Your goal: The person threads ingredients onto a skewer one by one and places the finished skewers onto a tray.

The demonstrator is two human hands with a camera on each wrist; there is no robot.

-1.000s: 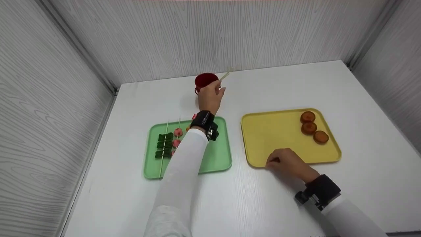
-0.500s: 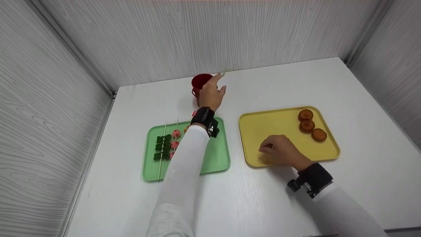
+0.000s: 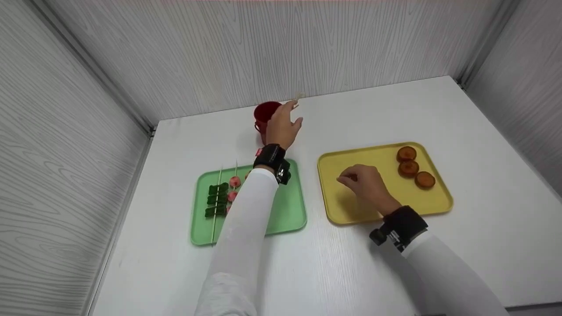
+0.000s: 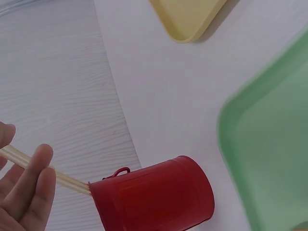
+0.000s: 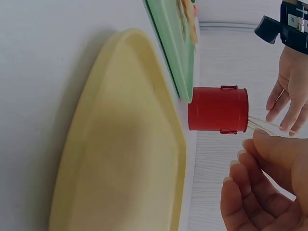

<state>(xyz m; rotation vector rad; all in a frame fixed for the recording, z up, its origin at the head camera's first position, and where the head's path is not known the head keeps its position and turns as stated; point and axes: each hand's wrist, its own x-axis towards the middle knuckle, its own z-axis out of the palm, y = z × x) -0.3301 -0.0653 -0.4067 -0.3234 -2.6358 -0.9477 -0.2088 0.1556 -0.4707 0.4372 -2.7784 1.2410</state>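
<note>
A small red bucket point(image 3: 265, 111) stands near the back wall, with thin wooden skewers point(image 4: 72, 184) sticking out of its mouth. My left hand point(image 3: 281, 127) is beside the bucket's mouth, thumb apart from the extended fingers. In the left wrist view its fingers point(image 4: 39, 192) lie around the skewers without closing on them. My right hand point(image 3: 363, 183) hovers over the left half of the yellow tray point(image 3: 347, 154). Its fingers are loosely curled, and nothing shows between thumb and fingertips in the right wrist view.
On the green tray point(image 3: 285, 210) at left lie loaded skewers: one with dark green folded pieces point(image 3: 217, 199), one with pink balls point(image 3: 235, 181). My left sleeve point(image 3: 243, 228) hides others. Three round brown pieces point(image 3: 408, 168) sit at the yellow tray's right side.
The left thumb and fingers have spread apart at the skewers, which now show less above the hand. My right hand has moved from the yellow tray's front edge forward and left over it.
</note>
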